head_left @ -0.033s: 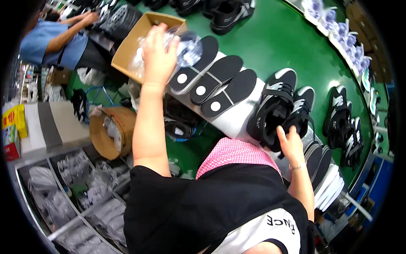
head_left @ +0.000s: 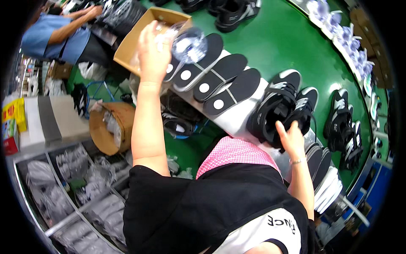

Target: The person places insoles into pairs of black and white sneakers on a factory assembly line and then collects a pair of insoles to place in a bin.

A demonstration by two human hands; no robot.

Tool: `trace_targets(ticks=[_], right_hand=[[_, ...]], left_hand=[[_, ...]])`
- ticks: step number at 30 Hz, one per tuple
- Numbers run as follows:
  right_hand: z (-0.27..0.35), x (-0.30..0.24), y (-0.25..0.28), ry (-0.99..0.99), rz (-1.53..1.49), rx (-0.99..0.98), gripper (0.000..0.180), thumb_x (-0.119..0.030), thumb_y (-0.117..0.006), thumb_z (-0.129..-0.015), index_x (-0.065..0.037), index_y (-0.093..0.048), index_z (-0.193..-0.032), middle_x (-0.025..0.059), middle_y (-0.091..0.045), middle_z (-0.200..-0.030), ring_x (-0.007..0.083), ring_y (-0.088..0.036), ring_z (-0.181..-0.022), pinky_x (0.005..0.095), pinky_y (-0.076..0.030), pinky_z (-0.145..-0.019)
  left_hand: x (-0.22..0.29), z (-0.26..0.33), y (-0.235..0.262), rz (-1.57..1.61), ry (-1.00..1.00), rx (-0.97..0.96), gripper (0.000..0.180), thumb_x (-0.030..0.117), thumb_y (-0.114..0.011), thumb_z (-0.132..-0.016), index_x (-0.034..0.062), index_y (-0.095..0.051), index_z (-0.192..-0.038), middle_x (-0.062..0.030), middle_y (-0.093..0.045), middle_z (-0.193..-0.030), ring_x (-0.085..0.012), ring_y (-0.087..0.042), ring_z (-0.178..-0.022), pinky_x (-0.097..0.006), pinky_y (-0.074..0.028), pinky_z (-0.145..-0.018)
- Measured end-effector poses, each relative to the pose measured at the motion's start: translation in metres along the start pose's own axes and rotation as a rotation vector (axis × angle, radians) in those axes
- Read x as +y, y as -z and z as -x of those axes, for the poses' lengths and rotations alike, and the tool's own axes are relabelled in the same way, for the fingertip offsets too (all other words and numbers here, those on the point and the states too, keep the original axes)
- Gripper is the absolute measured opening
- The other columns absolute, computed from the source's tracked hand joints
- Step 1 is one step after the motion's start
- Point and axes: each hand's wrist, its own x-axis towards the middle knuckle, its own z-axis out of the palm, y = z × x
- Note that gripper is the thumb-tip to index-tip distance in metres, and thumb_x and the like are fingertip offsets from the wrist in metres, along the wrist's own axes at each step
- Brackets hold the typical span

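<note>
My left hand (head_left: 154, 57) is over an open cardboard box (head_left: 127, 44), fingers apart and slightly blurred. Beside its thumb is a rounded clear plastic piece (head_left: 190, 45), and more clear plastic shows around the fingers; I cannot tell how much of it the hand touches. Black insoles (head_left: 232, 89) with white round spots lie in a row on the white bench (head_left: 230, 120). A pair of black-and-grey lace-up sneakers stands to their right. My right hand (head_left: 292, 142) grips the heel of the right-hand sneaker (head_left: 302, 112), thumb and forefinger either side; the left-hand sneaker (head_left: 275, 108) stands against it.
A person in a blue shirt (head_left: 53, 36) works at far left. A round cardboard bin (head_left: 114, 131) stands left of the bench, above a divided rack (head_left: 63, 186) of grey-wrapped items. More black sneakers (head_left: 338, 114) are on the green surface, right. Lilac shoes (head_left: 338, 34) line the far edge.
My left hand has shifted slightly left, relative to the box and insoles, with clear plastic now stretching between it and the rounded piece. The view has moved a little; my right hand stays at the sneaker.
</note>
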Motion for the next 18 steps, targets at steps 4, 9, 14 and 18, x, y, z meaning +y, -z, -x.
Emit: trace_targets(ticks=[4, 9, 14, 18], right_hand=[[-0.044, 0.003, 0.009, 0.028, 0.07, -0.019, 0.048, -0.034, -0.06, -0.069, 0.007, -0.046, -0.09, 0.0292, -0.058, -0.082, 0.0412, -0.058, -0.082, 0.043, -0.046, -0.073], [-0.072, 0.063, 0.023, 0.206, 0.177, 0.125, 0.029, -0.019, -0.056, -0.071, 0.005, -0.047, -0.083, 0.0276, -0.057, -0.075, 0.0419, -0.056, -0.073, 0.0451, -0.043, -0.066], [-0.156, 0.121, 0.053, 0.159, 0.095, 0.094, 0.029, -0.019, -0.057, -0.075, 0.008, -0.053, -0.083, 0.0193, -0.059, -0.073, 0.0282, -0.056, -0.066, 0.0351, -0.043, -0.063], [-0.204, 0.136, 0.047, 0.18, -0.121, 0.037, 0.052, -0.034, -0.059, -0.08, 0.009, -0.05, -0.106, 0.019, -0.06, -0.096, 0.0278, -0.057, -0.087, 0.0325, -0.043, -0.079]], left_hand=[[-0.06, 0.073, 0.041, 0.386, 0.584, 0.254, 0.021, 0.012, -0.057, -0.082, 0.0, -0.054, -0.098, -0.0087, -0.057, -0.095, -0.0172, -0.054, -0.086, -0.028, -0.043, -0.079], [-0.06, 0.226, 0.06, 0.16, 0.894, -0.117, 0.017, 0.017, -0.059, -0.08, 0.0028, -0.059, -0.09, -0.0059, -0.06, -0.076, -0.0178, -0.057, -0.074, -0.028, -0.045, -0.07], [-0.038, 0.309, 0.029, -0.278, 0.663, -0.356, 0.045, 0.028, -0.071, -0.065, 0.0067, -0.057, -0.103, -0.0084, -0.055, -0.102, -0.0285, -0.048, -0.1, -0.039, -0.041, -0.082], [-0.046, 0.308, 0.005, -0.461, 0.642, -0.317, 0.044, 0.026, -0.068, -0.068, 0.0064, -0.054, -0.105, -0.0078, -0.052, -0.108, -0.0286, -0.043, -0.108, -0.042, -0.036, -0.087]])
